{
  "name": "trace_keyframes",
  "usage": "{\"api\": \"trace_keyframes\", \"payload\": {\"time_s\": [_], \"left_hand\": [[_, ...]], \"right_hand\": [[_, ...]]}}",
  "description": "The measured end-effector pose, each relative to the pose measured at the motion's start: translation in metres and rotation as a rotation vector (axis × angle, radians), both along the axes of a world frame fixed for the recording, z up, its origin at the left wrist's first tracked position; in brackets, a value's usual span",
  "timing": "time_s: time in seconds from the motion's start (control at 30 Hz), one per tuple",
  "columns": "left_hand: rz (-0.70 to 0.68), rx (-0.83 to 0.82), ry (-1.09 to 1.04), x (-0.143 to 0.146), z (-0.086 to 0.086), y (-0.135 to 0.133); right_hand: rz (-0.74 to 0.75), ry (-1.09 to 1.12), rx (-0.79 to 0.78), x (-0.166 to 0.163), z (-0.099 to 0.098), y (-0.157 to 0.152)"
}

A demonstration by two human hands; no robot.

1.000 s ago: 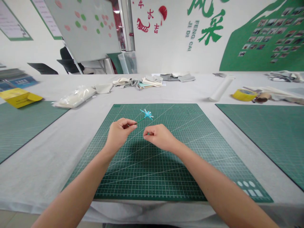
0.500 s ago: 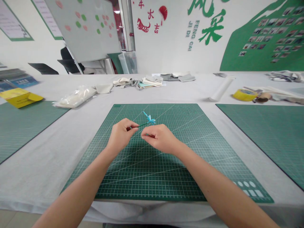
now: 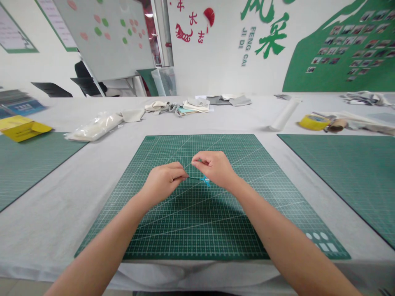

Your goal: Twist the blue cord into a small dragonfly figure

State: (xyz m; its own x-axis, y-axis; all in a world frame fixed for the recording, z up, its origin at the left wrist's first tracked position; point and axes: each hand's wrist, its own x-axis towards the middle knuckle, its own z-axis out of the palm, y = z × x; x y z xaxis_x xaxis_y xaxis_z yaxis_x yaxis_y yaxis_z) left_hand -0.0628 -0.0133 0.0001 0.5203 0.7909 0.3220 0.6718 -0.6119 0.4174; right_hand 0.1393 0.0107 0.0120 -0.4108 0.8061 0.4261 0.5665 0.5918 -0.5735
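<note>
Between thumb and fingers, my left hand (image 3: 166,180) pinches a thin dark green stem (image 3: 194,178) that points right. At the stem's far end is a small shiny blue, flower-like tip (image 3: 205,180), partly behind my right hand. My right hand (image 3: 214,166) is just above and beyond that tip, its thumb and fingers pressed together. Whatever the right fingertips hold, if anything, is too small to make out. Both hands are above a green gridded cutting mat (image 3: 197,230).
More cutting mats lie left (image 3: 27,164) and right (image 3: 345,172) on the white-covered table (image 3: 101,172). Farther back are a plastic-wrapped bundle (image 3: 95,125), fabric scraps (image 3: 193,105), a white roll (image 3: 285,115), yellow tape (image 3: 314,122) and a yellow folder (image 3: 23,127).
My left hand has moved slightly right and nearer me. My right hand has risen away over the blue tip. The stem has swung from slanting upward to nearly level, its tip lower.
</note>
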Motion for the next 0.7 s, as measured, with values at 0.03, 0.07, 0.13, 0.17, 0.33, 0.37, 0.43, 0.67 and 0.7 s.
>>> {"api": "trace_keyframes", "payload": {"time_s": [0.03, 0.07, 0.13, 0.17, 0.33, 0.37, 0.43, 0.67, 0.7], "left_hand": [[-0.006, 0.017, 0.026, -0.001, 0.0, 0.0], [-0.012, 0.034, 0.052, -0.001, 0.0, -0.001], [-0.027, 0.063, 0.097, -0.002, 0.0, -0.001], [-0.037, 0.071, 0.113, -0.002, 0.0, -0.001], [-0.11, -0.023, -0.023, 0.001, 0.004, -0.005], [-0.116, -0.062, -0.106, 0.001, 0.005, -0.005], [-0.088, -0.135, -0.28, 0.002, 0.008, -0.005], [0.182, -0.413, -0.778, -0.003, 0.009, 0.004], [0.199, -0.464, -0.822, -0.004, 0.008, 0.005]], "right_hand": [[-0.026, -0.007, -0.017, 0.001, -0.001, 0.002], [-0.05, -0.015, -0.036, 0.002, -0.001, 0.004], [-0.08, -0.037, -0.085, 0.004, -0.002, 0.007], [-0.085, -0.042, -0.111, 0.005, -0.003, 0.009], [-0.016, 0.077, -0.329, 0.01, -0.007, 0.021], [0.009, 0.137, -0.404, 0.01, -0.009, 0.023], [0.059, 0.284, -0.557, 0.01, -0.012, 0.026], [0.111, 0.494, -0.807, 0.0, -0.018, 0.021], [0.119, 0.49, -0.822, -0.001, -0.017, 0.02]]}}
